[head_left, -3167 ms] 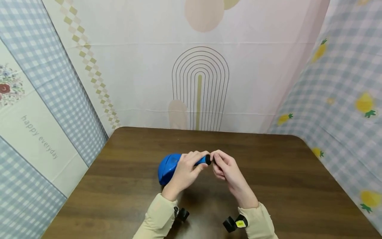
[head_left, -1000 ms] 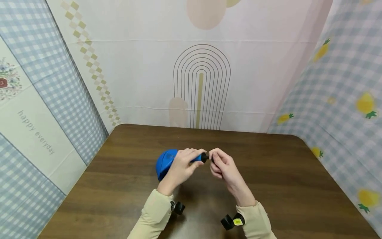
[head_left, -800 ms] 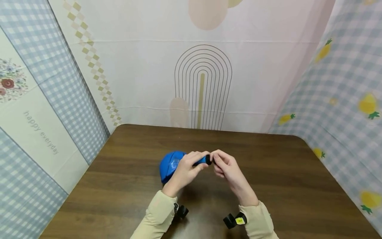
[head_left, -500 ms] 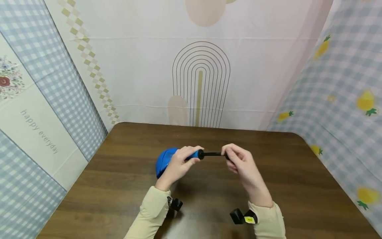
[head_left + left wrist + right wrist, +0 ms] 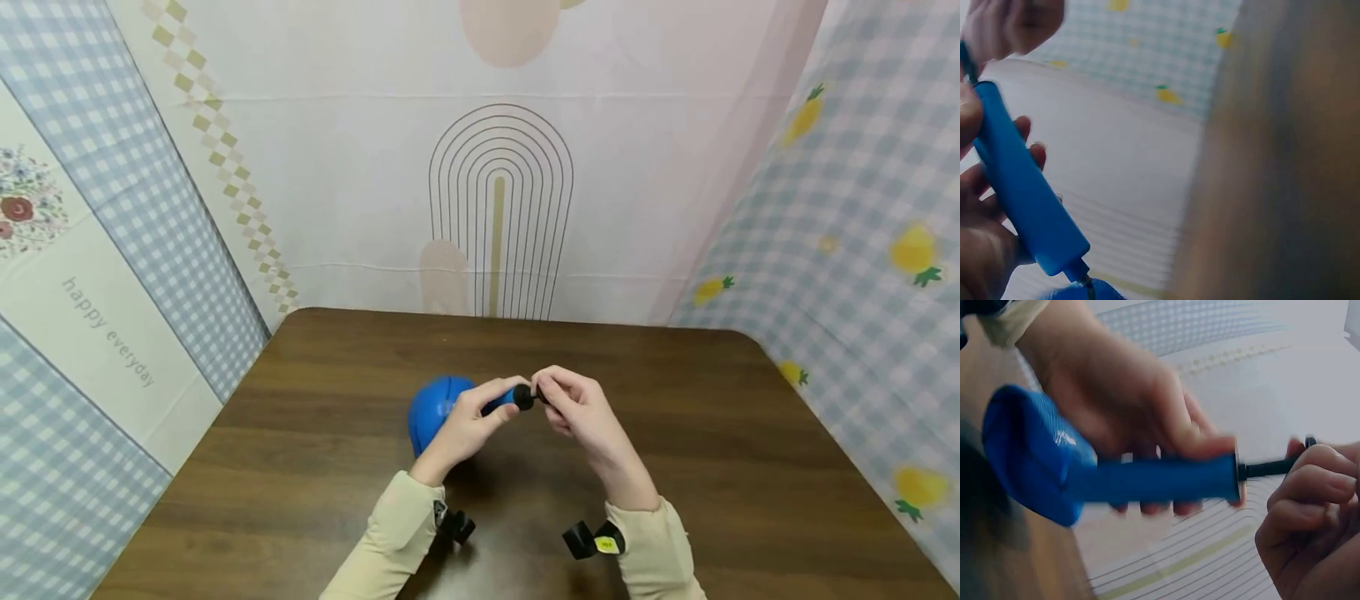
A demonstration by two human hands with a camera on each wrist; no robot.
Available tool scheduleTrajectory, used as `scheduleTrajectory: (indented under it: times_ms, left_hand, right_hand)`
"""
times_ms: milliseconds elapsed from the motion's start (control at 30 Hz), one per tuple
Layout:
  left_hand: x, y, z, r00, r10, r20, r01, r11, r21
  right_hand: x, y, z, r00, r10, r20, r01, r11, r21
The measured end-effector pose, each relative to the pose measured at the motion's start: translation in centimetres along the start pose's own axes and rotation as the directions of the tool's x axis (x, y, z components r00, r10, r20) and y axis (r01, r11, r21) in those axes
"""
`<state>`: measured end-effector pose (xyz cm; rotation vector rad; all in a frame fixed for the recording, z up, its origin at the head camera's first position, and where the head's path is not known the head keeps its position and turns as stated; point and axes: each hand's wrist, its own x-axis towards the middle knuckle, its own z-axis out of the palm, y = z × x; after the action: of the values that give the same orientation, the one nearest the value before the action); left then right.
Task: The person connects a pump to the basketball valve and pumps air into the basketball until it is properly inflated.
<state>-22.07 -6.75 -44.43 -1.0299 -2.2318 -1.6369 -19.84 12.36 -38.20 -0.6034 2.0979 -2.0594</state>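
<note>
I saw the left hand (image 5: 471,423) wrapped round the blue pump (image 5: 1154,481) over the brown table (image 5: 675,400), its narrow end at the blue ball (image 5: 433,415)! And the right hand (image 5: 581,408) pinched the black plunger (image 5: 1269,469)!

This seems a small recording booth with cloth walls; whether in a home or a studio cannot be told. A pale sheet (image 5: 637,183) with printed arches hangs behind the brown wood-grain tabletop (image 5: 315,367), a blue-checked cloth (image 5: 86,108) lettered "happy everyday" covers the left side, and a fruit-print cloth (image 5: 840,300) covers the right. Small black cameras (image 5: 579,541) sit at both sleeves (image 5: 651,546).
</note>
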Motion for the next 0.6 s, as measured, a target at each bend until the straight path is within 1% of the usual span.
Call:
scheduleTrajectory:
  times_ms: [67, 167, 267, 333, 400, 467, 533, 600]
  left_hand:
    - [0.2, 0.7, -0.7, 0.998, 0.051, 0.023, -0.051, 0.998, 0.025]
    - [0.5, 1.6, -1.8, 0.993, 0.099, 0.070, -0.102, 0.993, 0.051]
    - [0.7, 1.9, -2.9, 0.985, 0.138, 0.101, -0.147, 0.985, 0.087]
    - [0.8, 1.9, -3.7, 0.984, 0.144, 0.105, -0.155, 0.982, 0.105]
    - [0.7, 1.7, -4.5, 0.985, 0.134, 0.111, -0.146, 0.983, 0.115]
    - [0.6, 1.5, -5.2, 0.987, 0.105, 0.125, -0.119, 0.987, 0.111]
    - [0.5, 1.4, -5.8, 0.986, 0.067, 0.153, -0.082, 0.993, 0.089]
    - [0.3, 1.3, -6.2, 0.982, 0.037, 0.186, -0.046, 0.998, 0.045]
  right_hand:
    - [-0.3, -0.6, -0.1, 0.999, -0.033, 0.002, 0.033, 0.999, -0.038]
    - [-0.8, -1.4, 0.1, 0.998, -0.069, 0.006, 0.070, 0.995, -0.076]
    - [-1.2, -2.2, 0.5, 0.996, -0.089, 0.000, 0.088, 0.993, -0.076]
    - [-1.5, -2.6, 0.7, 0.994, -0.108, -0.017, 0.107, 0.993, -0.059]
    - [-1.9, -3.0, 0.9, 0.991, -0.128, -0.040, 0.127, 0.991, -0.031]
    - [-2.1, -3.2, 1.1, 0.987, -0.148, -0.056, 0.147, 0.989, -0.015]
    - [-2.2, -3.4, 1.1, 0.986, -0.160, -0.049, 0.159, 0.987, -0.007]
    - [-2.1, -3.3, 1.2, 0.986, -0.165, -0.026, 0.165, 0.986, 0.003]
